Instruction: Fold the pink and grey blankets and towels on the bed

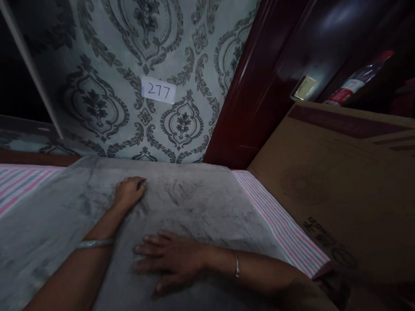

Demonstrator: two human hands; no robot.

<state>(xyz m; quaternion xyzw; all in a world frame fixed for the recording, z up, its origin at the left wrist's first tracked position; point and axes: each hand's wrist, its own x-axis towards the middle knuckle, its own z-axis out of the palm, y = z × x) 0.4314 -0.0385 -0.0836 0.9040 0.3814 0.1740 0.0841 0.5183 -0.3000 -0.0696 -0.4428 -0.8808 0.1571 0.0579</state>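
A grey plush blanket [201, 203] lies spread over a bed, its pile marked with darker streaks and shallow creases. Toward its far side, my left hand [128, 191] rests with curled fingers, closed on the fabric; the fingertips are partly hidden. A pale bangle circles that wrist. Nearer to me, my right hand [175, 258] lies palm down over the blanket with its fingers spread, slightly blurred. It holds nothing, and a thin bracelet is on its wrist.
Pink, grey and white striped cloth [279, 216] shows along both sides of the blanket. A large cardboard box [350, 185] stands at the right, with a bottle [356, 82] behind it. Patterned wallpaper [181, 125] bears a paper label [158, 90] reading 277, beside dark red wood [246, 99].
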